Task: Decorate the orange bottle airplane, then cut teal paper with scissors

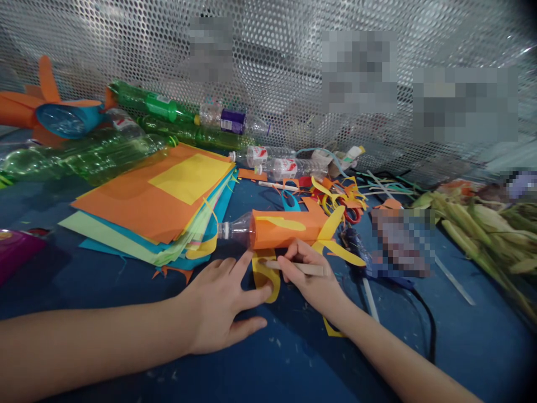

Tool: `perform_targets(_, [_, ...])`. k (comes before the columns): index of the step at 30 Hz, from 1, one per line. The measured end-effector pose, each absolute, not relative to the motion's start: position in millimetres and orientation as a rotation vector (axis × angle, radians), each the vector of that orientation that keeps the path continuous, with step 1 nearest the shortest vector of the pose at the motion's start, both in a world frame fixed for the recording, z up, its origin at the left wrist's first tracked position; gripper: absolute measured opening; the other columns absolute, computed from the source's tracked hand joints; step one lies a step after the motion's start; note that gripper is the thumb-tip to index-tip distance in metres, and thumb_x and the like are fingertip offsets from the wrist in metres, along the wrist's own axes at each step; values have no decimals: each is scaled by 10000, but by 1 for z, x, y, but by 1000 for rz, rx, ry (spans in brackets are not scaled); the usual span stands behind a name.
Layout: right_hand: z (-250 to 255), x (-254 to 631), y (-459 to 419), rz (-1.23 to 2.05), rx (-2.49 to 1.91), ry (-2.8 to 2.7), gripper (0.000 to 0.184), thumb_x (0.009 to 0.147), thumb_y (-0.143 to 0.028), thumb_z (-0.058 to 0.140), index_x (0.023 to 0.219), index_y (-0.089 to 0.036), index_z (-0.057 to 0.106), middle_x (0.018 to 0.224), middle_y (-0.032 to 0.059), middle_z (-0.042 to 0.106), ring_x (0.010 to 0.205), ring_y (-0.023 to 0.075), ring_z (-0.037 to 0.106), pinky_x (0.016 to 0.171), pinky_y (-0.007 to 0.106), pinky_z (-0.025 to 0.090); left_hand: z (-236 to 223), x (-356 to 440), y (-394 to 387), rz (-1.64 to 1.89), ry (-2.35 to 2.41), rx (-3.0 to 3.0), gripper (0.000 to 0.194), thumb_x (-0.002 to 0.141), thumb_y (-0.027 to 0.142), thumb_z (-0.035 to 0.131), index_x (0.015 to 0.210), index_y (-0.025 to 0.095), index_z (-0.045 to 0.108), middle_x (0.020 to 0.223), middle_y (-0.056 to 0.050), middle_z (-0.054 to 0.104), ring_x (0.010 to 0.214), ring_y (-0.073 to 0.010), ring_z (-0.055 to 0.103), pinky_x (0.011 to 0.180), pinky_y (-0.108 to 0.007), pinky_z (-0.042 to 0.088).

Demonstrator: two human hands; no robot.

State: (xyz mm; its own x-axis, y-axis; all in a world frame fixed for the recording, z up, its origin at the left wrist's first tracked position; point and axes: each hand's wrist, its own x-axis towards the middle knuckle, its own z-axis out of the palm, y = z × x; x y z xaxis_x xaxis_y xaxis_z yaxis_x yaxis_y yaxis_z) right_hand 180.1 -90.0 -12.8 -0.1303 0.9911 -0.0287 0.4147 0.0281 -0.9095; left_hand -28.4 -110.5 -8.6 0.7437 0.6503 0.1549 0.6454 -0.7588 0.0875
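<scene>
My left hand point(222, 302) lies with fingers spread, its fingertips on a curved yellow paper cutout point(267, 280) on the table. My right hand point(312, 277) is closed around a pale, thin stick point(308, 269). The stick's far end rests over the upper part of the yellow cutout. Just beyond both hands lies a clear plastic bottle point(241, 230) on its side, wrapped in orange paper point(289, 228). Yellow paper fins point(344, 252) stick out at its right end, and a yellow strip lies along its top. Another yellow paper piece point(333, 330) is partly hidden under my right forearm.
A stack of coloured paper point(138, 196) lies at left. Green bottles point(96, 154) and clear bottles point(289, 167) line the back by a perforated metal screen. Paper scraps point(335, 193), a blue corded tool point(364, 257) and corn husks point(482, 224) lie to the right.
</scene>
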Motion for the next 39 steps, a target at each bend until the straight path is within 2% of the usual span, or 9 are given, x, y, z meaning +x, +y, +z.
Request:
perform_targets(19, [-15,180,-89,1103,-1434,-1612,210,814,-342,580,711,-216,448,540,-52,512,484,98,433,457,219,314,-7,-28,-110,256,1086,2904,407,850,534,457,1226,382,493,1321,-144,357,935,-297,541,784,-497,451])
perform_targets(33, [-11,178,-89,1076,-1440,-1575,201,819,-259,536,679,-225,395,481,-74,470,436,88,393,432,213,307,-8,-28,-110,267,1083,2899,401,868,532,418,1231,382,501,1327,-155,360,936,-304,546,775,-484,444])
perform_targets(39, [-10,179,-89,1099,-1413,-1588,205,815,-296,542,686,-224,400,494,-64,492,445,95,421,436,219,319,-8,-28,-111,296,1080,2909,392,873,523,412,1222,373,509,1338,-146,360,928,-287,541,777,-478,448])
